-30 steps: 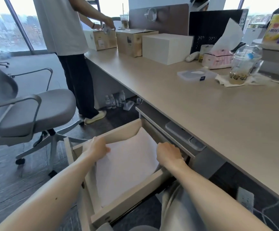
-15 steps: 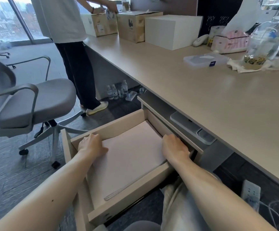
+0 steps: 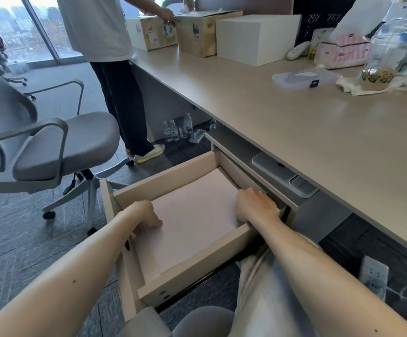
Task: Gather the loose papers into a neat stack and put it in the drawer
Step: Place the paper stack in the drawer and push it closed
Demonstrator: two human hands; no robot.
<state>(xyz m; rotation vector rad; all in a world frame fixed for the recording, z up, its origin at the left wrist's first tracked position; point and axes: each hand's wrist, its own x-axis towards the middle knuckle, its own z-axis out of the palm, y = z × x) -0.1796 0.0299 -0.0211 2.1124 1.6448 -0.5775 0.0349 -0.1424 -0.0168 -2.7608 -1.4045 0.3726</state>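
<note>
The paper stack (image 3: pixel 192 222) lies flat on the bottom of the open wooden drawer (image 3: pixel 197 271), which is pulled out from under the desk. My left hand (image 3: pixel 146 216) is inside the drawer at the stack's left edge, fingers curled down onto the paper. At the stack's right edge, close to the drawer's right wall, my right hand (image 3: pixel 255 205) has its fingers bent over the paper. Both forearms reach in over the drawer's front.
A long beige desk (image 3: pixel 306 132) carries cardboard boxes (image 3: pixel 197 32), a white box (image 3: pixel 255 37), a flat plastic case (image 3: pixel 304 77) and a bagged bottle (image 3: pixel 387 57). A grey office chair (image 3: pixel 64 142) stands left. Another person (image 3: pixel 115 81) stands at the desk's far end. A power strip (image 3: pixel 373 276) lies on the floor at the right.
The stack was tilted up in my hands one second ago and now lies flat in the drawer. My left hand has slid toward the drawer's front along the left edge.
</note>
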